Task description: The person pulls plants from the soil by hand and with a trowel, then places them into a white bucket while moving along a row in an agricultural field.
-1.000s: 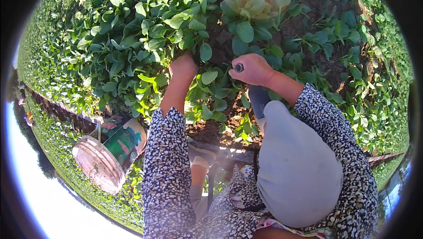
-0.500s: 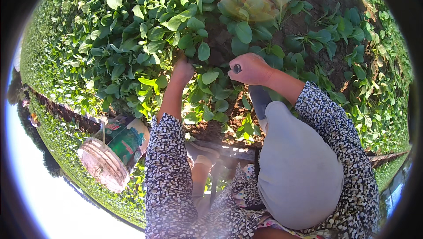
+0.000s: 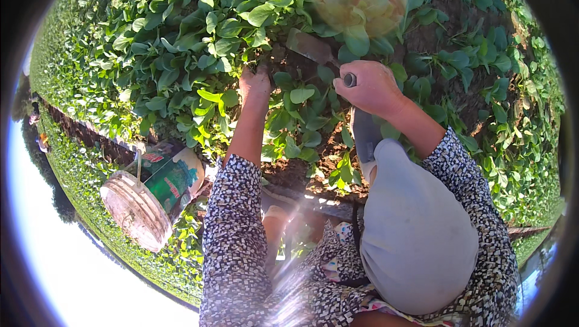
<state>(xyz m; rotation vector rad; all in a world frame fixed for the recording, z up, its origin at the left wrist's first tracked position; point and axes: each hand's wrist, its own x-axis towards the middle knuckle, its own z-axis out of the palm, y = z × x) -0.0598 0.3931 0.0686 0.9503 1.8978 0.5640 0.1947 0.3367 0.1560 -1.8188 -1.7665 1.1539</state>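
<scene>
My right hand (image 3: 372,88) is closed round the handle of a hand trowel (image 3: 309,46). Its flat metal blade points away to the left, over dark soil at the foot of the leafy green plants (image 3: 229,28). My left hand (image 3: 256,87) reaches in among those plants, low by their stems, left of the blade. Its fingers look closed, but leaves and shade partly hide them, so what they grip is unclear. Broad, rounded leaves grow thickly around this hand.
A green and white plastic bucket (image 3: 163,185) lies on its side at the left. A pale rounded covering (image 3: 416,230) fills the lower right, in front of my right arm. Bare soil (image 3: 422,25) with scattered plants stretches at the far right.
My right hand has moved a little right, and the trowel blade, hidden before, now shows above the soil. The left hand stays at the plants; the whole view has shifted slightly.
</scene>
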